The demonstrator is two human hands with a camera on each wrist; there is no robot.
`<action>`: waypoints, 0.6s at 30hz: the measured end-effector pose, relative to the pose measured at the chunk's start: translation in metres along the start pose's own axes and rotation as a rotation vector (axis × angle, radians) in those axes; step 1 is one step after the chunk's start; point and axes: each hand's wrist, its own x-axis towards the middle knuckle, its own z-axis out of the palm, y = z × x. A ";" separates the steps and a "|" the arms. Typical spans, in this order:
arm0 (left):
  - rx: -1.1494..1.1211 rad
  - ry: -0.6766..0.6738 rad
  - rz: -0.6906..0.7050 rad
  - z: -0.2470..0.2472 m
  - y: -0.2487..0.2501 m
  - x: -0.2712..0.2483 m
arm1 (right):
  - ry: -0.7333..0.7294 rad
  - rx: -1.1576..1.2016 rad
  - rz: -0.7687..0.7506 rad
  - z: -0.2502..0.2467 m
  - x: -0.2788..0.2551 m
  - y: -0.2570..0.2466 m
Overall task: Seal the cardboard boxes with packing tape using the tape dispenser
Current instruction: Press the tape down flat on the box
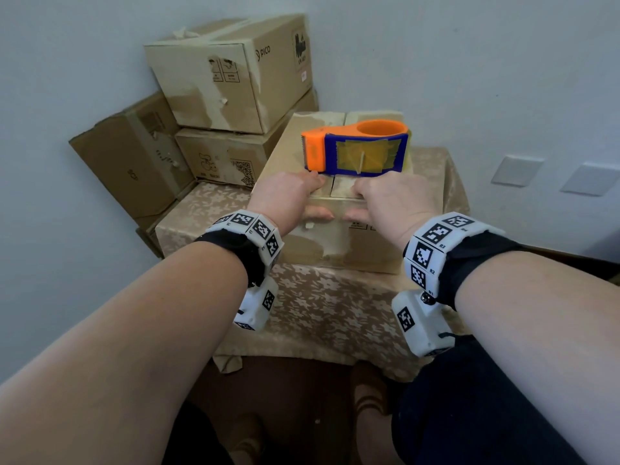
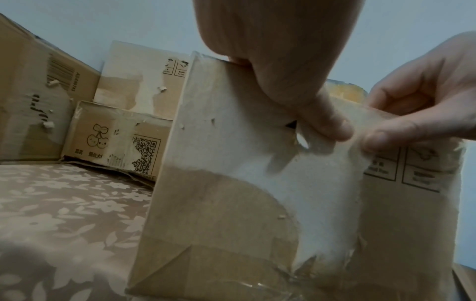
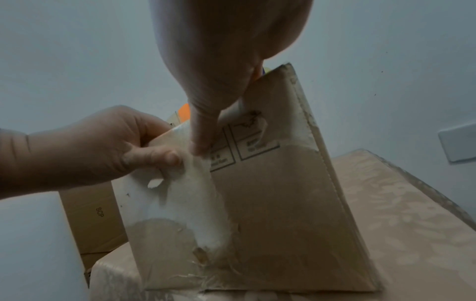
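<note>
Floral tablecloth (image 1: 322, 313); both hands (image 1: 285, 196) grip scuffed cardboard box (image 1: 335, 243).

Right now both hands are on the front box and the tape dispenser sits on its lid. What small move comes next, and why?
Probably lift the right hand to the tape dispenser, while the left hand holds the flaps. Both hands grip the near top edge of the box, thumbs on its front; the top seam looks closed but untaped, and the dispenser lies loose just beyond the fingers.
</note>
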 end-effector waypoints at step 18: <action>-0.027 -0.119 0.076 -0.022 0.053 0.018 | -0.094 0.267 0.131 -0.026 -0.034 0.052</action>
